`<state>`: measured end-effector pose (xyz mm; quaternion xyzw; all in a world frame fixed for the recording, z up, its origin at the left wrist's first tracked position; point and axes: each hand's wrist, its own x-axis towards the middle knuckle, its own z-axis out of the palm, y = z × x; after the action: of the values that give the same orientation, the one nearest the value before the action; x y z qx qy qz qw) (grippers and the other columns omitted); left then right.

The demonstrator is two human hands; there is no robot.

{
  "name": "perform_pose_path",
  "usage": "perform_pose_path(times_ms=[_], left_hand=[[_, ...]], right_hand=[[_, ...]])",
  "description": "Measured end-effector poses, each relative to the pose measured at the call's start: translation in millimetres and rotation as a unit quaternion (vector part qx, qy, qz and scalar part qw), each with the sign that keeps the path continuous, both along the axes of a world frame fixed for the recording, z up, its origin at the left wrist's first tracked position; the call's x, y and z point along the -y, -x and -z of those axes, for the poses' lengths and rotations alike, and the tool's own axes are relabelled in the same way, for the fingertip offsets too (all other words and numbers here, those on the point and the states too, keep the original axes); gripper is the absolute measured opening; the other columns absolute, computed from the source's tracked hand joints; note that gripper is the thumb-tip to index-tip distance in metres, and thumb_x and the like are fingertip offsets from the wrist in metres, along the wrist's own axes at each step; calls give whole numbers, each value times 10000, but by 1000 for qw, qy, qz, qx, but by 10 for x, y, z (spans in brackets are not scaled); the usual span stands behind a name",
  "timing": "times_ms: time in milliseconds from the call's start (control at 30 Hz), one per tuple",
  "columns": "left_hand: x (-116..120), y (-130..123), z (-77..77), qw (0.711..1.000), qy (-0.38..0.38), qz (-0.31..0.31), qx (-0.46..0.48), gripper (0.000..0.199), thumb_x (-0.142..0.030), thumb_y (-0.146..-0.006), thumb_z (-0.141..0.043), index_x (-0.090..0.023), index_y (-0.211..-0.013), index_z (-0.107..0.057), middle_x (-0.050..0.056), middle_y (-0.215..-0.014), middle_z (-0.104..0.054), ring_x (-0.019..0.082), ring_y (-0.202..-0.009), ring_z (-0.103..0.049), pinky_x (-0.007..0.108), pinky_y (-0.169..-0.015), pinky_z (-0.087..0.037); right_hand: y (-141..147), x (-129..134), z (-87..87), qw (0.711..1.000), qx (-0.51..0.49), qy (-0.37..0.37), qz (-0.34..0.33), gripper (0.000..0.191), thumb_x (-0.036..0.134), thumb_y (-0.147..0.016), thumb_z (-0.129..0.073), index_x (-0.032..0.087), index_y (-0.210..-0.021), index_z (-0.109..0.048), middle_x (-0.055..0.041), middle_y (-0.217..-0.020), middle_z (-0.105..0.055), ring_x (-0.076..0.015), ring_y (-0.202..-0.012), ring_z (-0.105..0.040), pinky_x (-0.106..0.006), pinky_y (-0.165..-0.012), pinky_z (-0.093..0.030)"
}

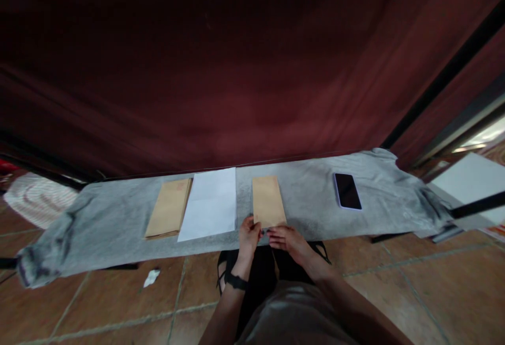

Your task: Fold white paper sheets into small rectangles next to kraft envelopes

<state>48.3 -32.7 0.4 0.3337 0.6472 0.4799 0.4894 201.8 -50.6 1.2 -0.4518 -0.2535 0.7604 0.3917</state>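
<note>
A single brown envelope (269, 200) lies flat on the grey cloth, its near edge by my hands. My left hand (250, 235), with a dark band on the wrist, pinches the envelope's near left corner between thumb and fingers. At the near right corner, my right hand (284, 237) has its fingers stretched out, close together, touching or just beside the edge. To the left lie white paper sheets (211, 203), and beyond them a stack of brown envelopes (168, 207) with a reddish mark at the top.
The grey cloth (307, 192) covers a long narrow bench. A phone (347, 191) in a pale purple case lies on its right part. Behind stands a dark red curtain (244, 98). A crumpled white tissue (151, 277) is on the tiled floor.
</note>
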Motion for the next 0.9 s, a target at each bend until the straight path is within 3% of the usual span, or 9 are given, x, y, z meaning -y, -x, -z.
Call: perform_pose_path(times_ms=[67, 133, 267, 333, 400, 533, 633, 733, 900], left_hand=[[-1, 7, 13, 1000, 14, 1, -24, 249, -281, -733, -708, -194, -927, -578, -77, -503, -570, 97, -356, -478, 192, -380, -338], [2, -3, 10, 999, 24, 4, -47, 250, -243, -747, -690, -196, -962, -572, -72, -524, -586, 108, -365, -497, 200, -392, -343], [47, -7, -30, 994, 24, 4, -105, 312, -198, -757, -695, -204, -1052, -595, -37, -601, -629, 155, -471, -586, 239, -478, -401], [95, 5, -54, 980, 13, 8, -197, 350, -210, -770, -705, -208, -1110, -621, 12, -673, -661, 220, -618, -664, 292, -582, -466], [128, 8, -72, 945, -20, 26, -324, 301, -260, -831, -665, -207, -1127, -653, 88, -824, -702, 293, -834, -701, 375, -746, -516], [-20, -53, -61, 852, -159, 130, -481, 362, -310, -981, -453, -210, -1282, -627, 156, -1304, -644, 340, -1297, -534, 531, -1099, -394], [-362, -132, 3, 797, -229, 250, -501, 495, -355, -1019, -383, -195, -1481, -461, 111, -1562, -458, 291, -1495, -316, 509, -1208, -288], [-774, -191, 73, 765, -210, 317, -521, 536, -389, -1025, -355, -173, -1510, -427, 116, -1598, -409, 282, -1519, -279, 507, -1233, -237], [-1315, -241, 101, 734, -205, 351, -544, 546, -371, -1024, -328, -174, -1525, -417, 101, -1603, -403, 264, -1508, -308, 478, -1244, -200]], right_hand=[[-72, -3, -29, 992, 116, -48, -26, 325, 467, -818, -670, 164, -910, -743, -104, -884, -771, -234, -736, -725, -410, -748, -608], [-139, -12, -54, 946, 263, -186, -33, 318, 428, -911, -554, 201, -1008, -754, -94, -998, -771, -252, -888, -732, -422, -855, -591], [-267, -23, -35, 732, 466, -488, -96, 427, 274, -989, -487, 256, -1404, -584, -65, -1460, -583, -251, -1368, -512, -470, -1193, -349], [-319, -18, 23, 636, 526, -549, -134, 493, 272, -995, -516, 258, -1487, -491, -63, -1544, -490, -251, -1429, -442, -494, -1228, -281], [-354, -10, 95, 578, 562, -573, -147, 524, 287, -999, -533, 260, -1515, -450, -63, -1569, -450, -248, -1433, -438, -493, -1228, -277], [-366, -9, 200, 545, 583, -584, -147, 542, 318, -1004, -536, 252, -1530, -425, -70, -1573, -438, -247, -1427, -447, -487, -1223, -283], [-357, -21, 227, 548, 584, -580, -148, 519, 353, -1008, -535, 240, -1509, -461, -78, -1551, -471, -258, -1419, -456, -494, -1227, -266], [-353, -31, 220, 550, 584, -577, -155, 506, 379, -1017, -523, 239, -1501, -473, -81, -1546, -480, -259, -1417, -457, -489, -1225, -265], [-352, -31, 177, 539, 593, -577, -157, 519, 369, -1029, -501, 237, -1525, -429, -77, -1580, -430, -250, -1419, -454, -482, -1224, -261]])
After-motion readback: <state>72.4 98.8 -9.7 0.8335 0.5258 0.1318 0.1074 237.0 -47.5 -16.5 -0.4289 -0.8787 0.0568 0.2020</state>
